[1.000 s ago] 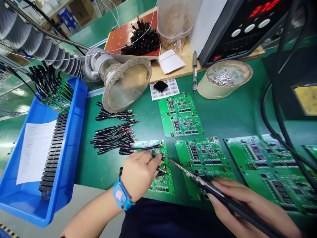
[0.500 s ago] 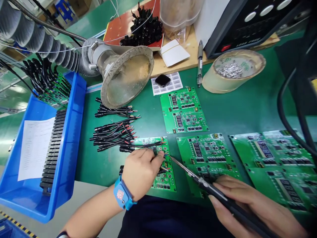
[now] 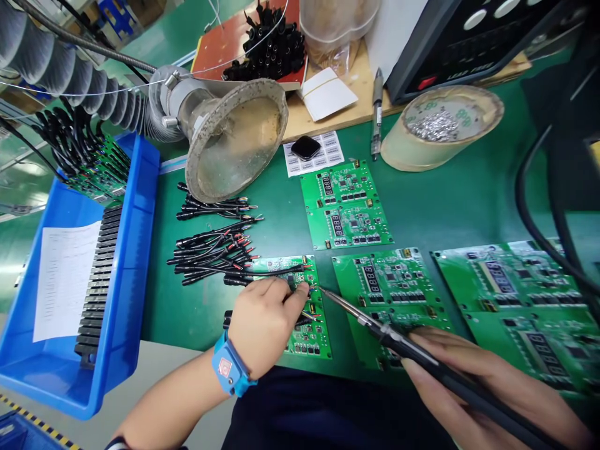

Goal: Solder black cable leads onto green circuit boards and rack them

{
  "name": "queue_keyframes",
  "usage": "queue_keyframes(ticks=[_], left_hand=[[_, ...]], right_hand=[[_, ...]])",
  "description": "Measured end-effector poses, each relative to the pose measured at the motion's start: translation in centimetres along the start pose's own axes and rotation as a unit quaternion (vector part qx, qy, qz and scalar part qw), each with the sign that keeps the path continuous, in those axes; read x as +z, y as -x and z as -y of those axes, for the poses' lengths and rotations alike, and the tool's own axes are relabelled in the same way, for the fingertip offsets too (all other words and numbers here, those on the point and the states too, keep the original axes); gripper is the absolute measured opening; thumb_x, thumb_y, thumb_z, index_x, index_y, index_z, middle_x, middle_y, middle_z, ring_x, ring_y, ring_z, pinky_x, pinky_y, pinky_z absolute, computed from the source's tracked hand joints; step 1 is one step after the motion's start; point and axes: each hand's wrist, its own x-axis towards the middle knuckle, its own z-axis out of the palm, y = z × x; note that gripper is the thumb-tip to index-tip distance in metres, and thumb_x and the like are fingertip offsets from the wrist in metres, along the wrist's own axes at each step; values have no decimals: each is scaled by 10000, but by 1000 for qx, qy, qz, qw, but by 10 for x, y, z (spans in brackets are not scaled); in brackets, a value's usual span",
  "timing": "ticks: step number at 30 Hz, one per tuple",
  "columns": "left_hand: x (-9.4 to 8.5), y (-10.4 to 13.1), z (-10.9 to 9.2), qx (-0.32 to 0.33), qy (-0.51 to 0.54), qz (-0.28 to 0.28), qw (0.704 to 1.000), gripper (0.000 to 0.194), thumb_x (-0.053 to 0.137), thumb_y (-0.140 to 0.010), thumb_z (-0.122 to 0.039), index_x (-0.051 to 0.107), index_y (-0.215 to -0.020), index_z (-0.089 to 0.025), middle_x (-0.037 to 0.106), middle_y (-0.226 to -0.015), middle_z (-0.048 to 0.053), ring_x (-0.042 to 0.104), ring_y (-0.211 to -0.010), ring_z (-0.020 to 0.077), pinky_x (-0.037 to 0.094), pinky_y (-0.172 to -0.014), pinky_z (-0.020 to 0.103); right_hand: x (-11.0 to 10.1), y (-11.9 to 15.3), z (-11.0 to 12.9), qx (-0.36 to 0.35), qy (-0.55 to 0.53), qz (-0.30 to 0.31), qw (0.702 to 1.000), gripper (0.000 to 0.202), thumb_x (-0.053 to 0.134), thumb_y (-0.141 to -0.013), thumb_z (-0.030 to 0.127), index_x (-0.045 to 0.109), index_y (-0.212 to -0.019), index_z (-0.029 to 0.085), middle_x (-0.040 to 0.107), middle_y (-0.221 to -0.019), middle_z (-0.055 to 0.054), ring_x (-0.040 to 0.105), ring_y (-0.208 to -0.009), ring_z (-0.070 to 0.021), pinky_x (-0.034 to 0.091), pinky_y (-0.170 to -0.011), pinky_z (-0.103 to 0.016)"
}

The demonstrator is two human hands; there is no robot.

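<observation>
My left hand (image 3: pixel 265 319), with a blue wrist strap (image 3: pixel 230 364) on it, is closed over a green circuit board (image 3: pixel 307 345). Its finger and thumb pinch a black cable at the stripped wire ends; most of that cable is hidden under the hand. Another black cable (image 3: pixel 267 272) lies across the board's upper part. In my right hand (image 3: pixel 469 369) is a soldering iron (image 3: pixel 398 340), held like a pen. The iron's tip points left and reaches the wire ends beside my left fingertips; whether it touches them I cannot tell.
Loose black cables (image 3: pixel 210 253) lie left of the board. More circuit boards (image 3: pixel 349 212) lie behind and to the right. A fume extraction hood (image 3: pixel 237 140) stands behind my left hand. A blue bin (image 3: pixel 124 300) is at left, a cardboard tube (image 3: pixel 405 150) of solder scraps at back right.
The view has shifted slightly. The iron's tip has moved a little up and left, closer to the wire ends at my left fingertips. My left hand keeps its pinch.
</observation>
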Motion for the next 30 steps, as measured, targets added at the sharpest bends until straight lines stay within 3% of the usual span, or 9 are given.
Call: queue_keyframes(ticks=[3,9,20,26,30], left_hand=[[-1,0,1,-4,-8,5,1000,274,422,-881,-122,609,-1075,-171,606,-776,47,584,-715,173,520,-620,307],[0,0,0,-12,4,8,1000,262,447,-871,-123,618,-1064,-168,605,-781,51,586,-738,186,528,-647,327],[-1,-7,-12,-50,0,17,999,243,513,-830,-139,645,-1030,-103,569,-726,84,535,-750,231,522,-680,388],[-8,-13,-17,-68,-20,50,996,205,577,-801,-167,659,-983,-117,550,-703,71,500,-715,238,496,-643,386],[-9,-16,-18,-80,-25,68,994,178,568,-809,-168,662,-954,-128,547,-698,66,497,-718,234,488,-661,387]], right_hand=[[-1,-5,1,-82,44,33,995,147,603,-765,315,609,-903,263,689,-758,-1,676,-663,-189,589,-713,-321],[3,-7,1,-113,65,41,991,109,584,-784,318,588,-861,241,681,-726,-4,674,-644,-178,588,-666,-293],[2,-11,7,-116,62,31,991,77,574,-791,283,585,-840,224,675,-723,-9,671,-628,-151,581,-627,-251],[1,-14,5,-123,39,70,989,63,607,-757,253,592,-817,240,676,-721,0,671,-638,-158,582,-589,-256],[0,-5,3,-82,24,28,996,123,620,-745,263,595,-863,242,683,-763,-10,676,-687,-174,585,-670,-284]])
